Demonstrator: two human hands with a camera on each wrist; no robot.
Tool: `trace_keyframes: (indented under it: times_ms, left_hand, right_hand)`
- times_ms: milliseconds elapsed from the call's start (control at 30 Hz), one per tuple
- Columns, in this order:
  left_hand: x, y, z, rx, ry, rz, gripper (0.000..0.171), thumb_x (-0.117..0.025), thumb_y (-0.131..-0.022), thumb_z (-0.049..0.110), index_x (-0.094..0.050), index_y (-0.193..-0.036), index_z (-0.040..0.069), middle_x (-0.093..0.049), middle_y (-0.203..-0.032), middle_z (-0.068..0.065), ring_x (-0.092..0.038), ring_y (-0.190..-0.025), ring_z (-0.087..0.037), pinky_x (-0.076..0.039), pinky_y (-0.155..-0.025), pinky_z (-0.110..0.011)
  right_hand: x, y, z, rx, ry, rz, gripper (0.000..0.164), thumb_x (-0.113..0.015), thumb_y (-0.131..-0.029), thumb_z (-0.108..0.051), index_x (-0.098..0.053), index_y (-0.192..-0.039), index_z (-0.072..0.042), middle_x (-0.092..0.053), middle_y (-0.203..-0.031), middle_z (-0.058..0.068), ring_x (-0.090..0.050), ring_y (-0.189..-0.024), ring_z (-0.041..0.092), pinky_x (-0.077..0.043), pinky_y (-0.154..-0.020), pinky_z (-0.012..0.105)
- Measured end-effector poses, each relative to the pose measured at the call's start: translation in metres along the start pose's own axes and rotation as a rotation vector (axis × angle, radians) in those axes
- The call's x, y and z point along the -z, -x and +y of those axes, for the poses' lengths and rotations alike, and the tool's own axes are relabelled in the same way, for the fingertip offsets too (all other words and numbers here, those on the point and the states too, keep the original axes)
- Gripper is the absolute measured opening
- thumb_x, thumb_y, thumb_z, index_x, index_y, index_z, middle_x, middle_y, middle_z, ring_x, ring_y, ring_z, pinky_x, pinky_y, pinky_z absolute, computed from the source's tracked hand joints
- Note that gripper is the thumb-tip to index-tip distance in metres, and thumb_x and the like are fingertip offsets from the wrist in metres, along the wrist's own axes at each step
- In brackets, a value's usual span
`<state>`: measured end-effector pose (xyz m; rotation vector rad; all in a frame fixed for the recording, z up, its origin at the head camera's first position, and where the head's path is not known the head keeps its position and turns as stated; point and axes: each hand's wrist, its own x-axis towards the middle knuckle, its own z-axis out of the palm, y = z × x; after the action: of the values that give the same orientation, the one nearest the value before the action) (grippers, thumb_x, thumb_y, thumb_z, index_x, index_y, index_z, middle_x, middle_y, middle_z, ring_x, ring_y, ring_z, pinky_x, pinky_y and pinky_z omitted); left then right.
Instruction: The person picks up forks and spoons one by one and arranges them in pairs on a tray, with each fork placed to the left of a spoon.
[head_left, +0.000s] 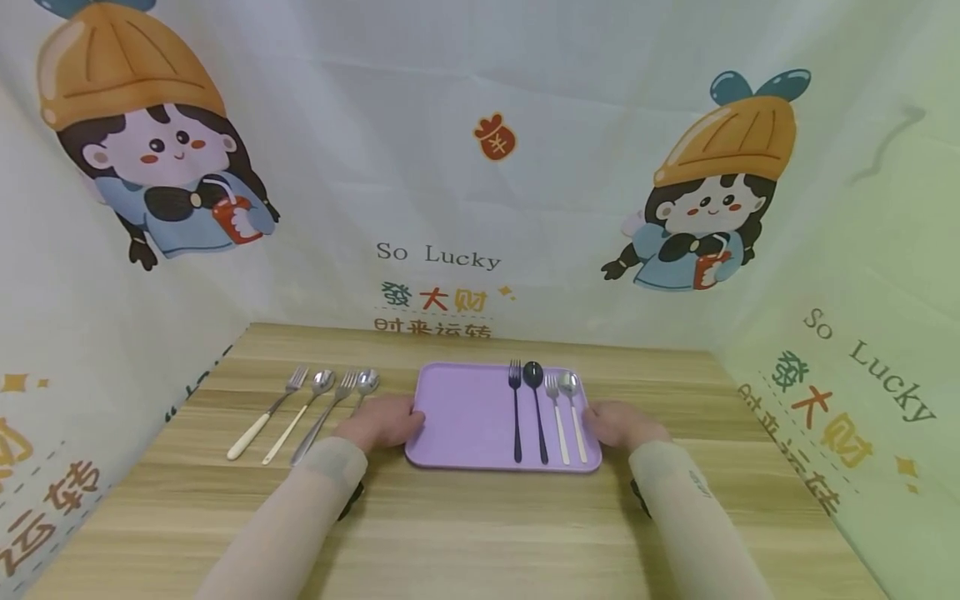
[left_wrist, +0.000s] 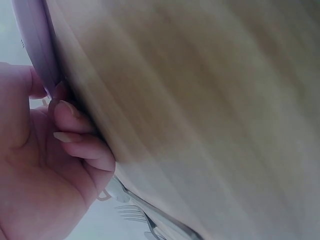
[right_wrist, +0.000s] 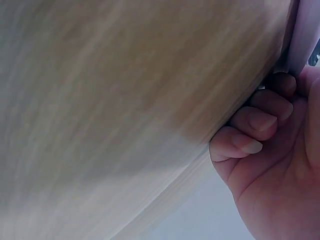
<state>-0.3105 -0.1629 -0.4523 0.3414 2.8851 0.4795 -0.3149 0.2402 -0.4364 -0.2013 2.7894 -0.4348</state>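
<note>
Grips tray (head_left: 461, 417) edges with left hand (head_left: 386, 419) and right hand (head_left: 622, 425), leaving tabletop (head_left: 487, 533) room nearside; curls fingertips (right_wrist: 262, 121), wrist views only.

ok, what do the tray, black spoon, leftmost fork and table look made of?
Tray: likely plastic, satin; even lilac colour, rounded rim.
Black spoon: probably coated metal; slim stem, glossy bowl.
Leftmost fork: shiny silver metal head; cream handle, plastic or painted metal, can't tell.
Table: wood grain; solid or laminate unclear.
</note>
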Motion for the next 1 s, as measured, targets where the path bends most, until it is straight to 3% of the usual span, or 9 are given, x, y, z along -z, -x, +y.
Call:
trace_keyframes:
  times_ms: [167,367,433,600,667,733,833,1000]
  left_hand:
    - [0.002,-0.004,0.000,0.000,0.009,-0.019,0.027,-0.050,-0.108,0.033,-0.067,-0.100,0.013,-0.074,-0.103,-0.009,-0.065,-0.093,-0.026,-0.056,-0.097,-0.051]
    - [-0.010,-0.028,-0.021,-0.024,0.044,-0.050,0.034,-0.048,-0.109,0.037,-0.071,-0.110,0.011,-0.073,-0.103,-0.009,-0.064,-0.091,-0.025,-0.056,-0.089,-0.048]
    - [-0.012,-0.032,-0.027,-0.019,0.084,-0.062,0.033,-0.049,-0.109,0.038,-0.069,-0.106,0.013,-0.071,-0.098,-0.007,-0.063,-0.087,-0.023,-0.055,-0.082,-0.044]
    - [0.001,-0.015,-0.024,-0.005,0.276,-0.057,0.031,-0.051,-0.108,0.031,-0.056,-0.083,0.014,-0.058,-0.076,-0.004,-0.053,-0.067,-0.020,-0.045,-0.062,-0.037]
    - [0.007,-0.009,-0.028,-0.043,0.333,-0.013,0.031,-0.053,-0.108,0.029,-0.054,-0.081,0.014,-0.056,-0.074,-0.004,-0.051,-0.065,-0.020,-0.044,-0.060,-0.036]
    - [0.011,-0.006,-0.039,-0.091,0.338,0.032,0.030,-0.053,-0.108,0.031,-0.053,-0.083,0.015,-0.056,-0.075,-0.003,-0.051,-0.065,-0.018,-0.043,-0.059,-0.036]
    - [0.028,0.006,-0.046,-0.105,0.319,0.065,0.024,-0.051,-0.107,0.029,-0.055,-0.091,0.013,-0.058,-0.079,-0.004,-0.056,-0.069,-0.020,-0.046,-0.062,-0.036]
    - [0.066,0.039,-0.039,-0.011,0.282,0.097,0.025,-0.052,-0.108,0.027,-0.054,-0.090,0.009,-0.058,-0.080,-0.005,-0.055,-0.071,-0.021,-0.045,-0.065,-0.035]
  right_hand:
    - [0.000,-0.002,0.001,-0.004,-0.002,0.000,0.064,-0.027,-0.116,-0.041,-0.052,-0.159,0.000,-0.052,-0.163,0.028,-0.046,-0.154,0.052,-0.034,-0.129,0.064]
    - [0.000,0.000,0.002,-0.003,0.001,0.009,0.063,-0.029,-0.116,-0.040,-0.054,-0.157,0.000,-0.054,-0.162,0.028,-0.048,-0.153,0.051,-0.035,-0.128,0.063]
    - [0.000,0.001,0.001,0.003,0.002,0.012,0.063,-0.030,-0.116,-0.040,-0.053,-0.158,0.000,-0.054,-0.162,0.028,-0.048,-0.153,0.052,-0.035,-0.128,0.064]
    - [-0.001,0.000,-0.002,0.000,-0.003,0.019,0.063,-0.029,-0.116,-0.042,-0.052,-0.160,-0.003,-0.052,-0.164,0.026,-0.046,-0.154,0.051,-0.034,-0.129,0.064]
    - [-0.003,0.000,-0.002,-0.004,-0.008,0.020,0.063,-0.029,-0.116,-0.041,-0.052,-0.160,-0.003,-0.052,-0.164,0.026,-0.046,-0.155,0.051,-0.034,-0.129,0.064]
    - [-0.004,-0.001,-0.002,-0.003,-0.012,0.019,0.062,-0.029,-0.116,-0.041,-0.052,-0.159,-0.002,-0.052,-0.164,0.027,-0.046,-0.154,0.051,-0.034,-0.128,0.064]
    - [-0.004,-0.001,-0.002,0.004,-0.017,0.013,0.062,-0.029,-0.116,-0.040,-0.053,-0.158,-0.001,-0.052,-0.163,0.028,-0.047,-0.154,0.051,-0.035,-0.128,0.064]
    - [-0.001,0.001,-0.002,0.017,-0.009,0.022,0.062,-0.030,-0.116,-0.040,-0.054,-0.157,0.001,-0.054,-0.161,0.029,-0.048,-0.152,0.052,-0.036,-0.127,0.064]
